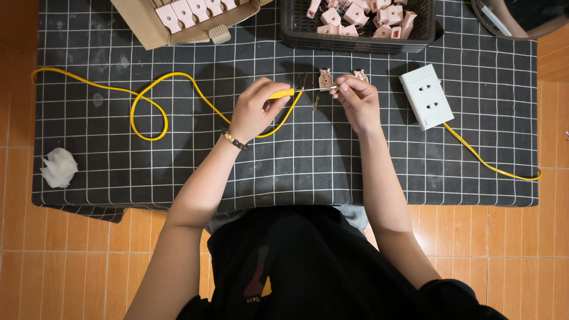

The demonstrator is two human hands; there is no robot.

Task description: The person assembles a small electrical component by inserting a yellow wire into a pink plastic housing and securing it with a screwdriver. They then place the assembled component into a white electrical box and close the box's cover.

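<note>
Our left hand [255,109] grips the yellow-handled screwdriver [296,91], its tip on the small pink plug part [358,76] pinched in our right hand [355,101] at mid-table [296,172]. We judge a screw is being driven; next needs steady turning. Spare plugs sit in the basket [355,24] at twelve o'clock.

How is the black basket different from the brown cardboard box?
The black plastic basket has slotted walls and sits square to the table edge; the brown cardboard box has solid walls and lies at an angle. Pink plug parts are jumbled in the basket but lined up in a row in the box. Both rest on the black checked cloth.
</note>
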